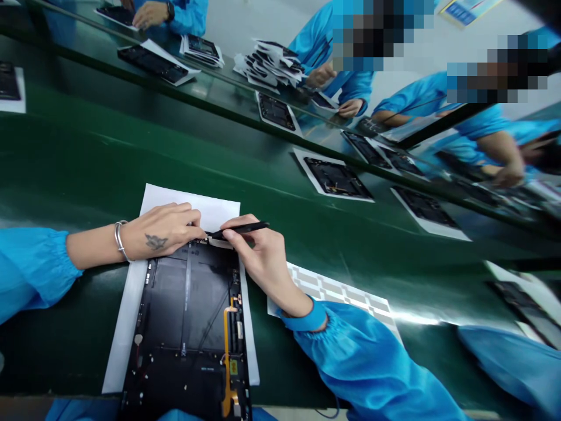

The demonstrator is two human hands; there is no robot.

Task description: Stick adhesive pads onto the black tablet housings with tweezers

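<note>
A black tablet housing (pixel 193 304) with an orange flex cable (pixel 227 351) along its right side lies on a white paper sheet (pixel 193 202) in front of me. My left hand (pixel 169 229) rests over the housing's far edge, fingers bent together, its fingertips by a small part I cannot make out. In my right hand (pixel 263 251) is a slim black pen-like tool (pixel 241 230), pinched between thumb and fingers. The tool's tip meets the far edge close to my left fingertips, beside a whitish strip (pixel 220 242).
Right of the housing, under my forearm, lies a sheet of grey stickers (pixel 346 292). More housings on paper, such as one housing (pixel 337 177), sit along the green bench (pixel 87 152). Across a raised glassy shelf, co-workers in blue sleeves (pixel 188 17) handle similar parts near a stack (pixel 272 64).
</note>
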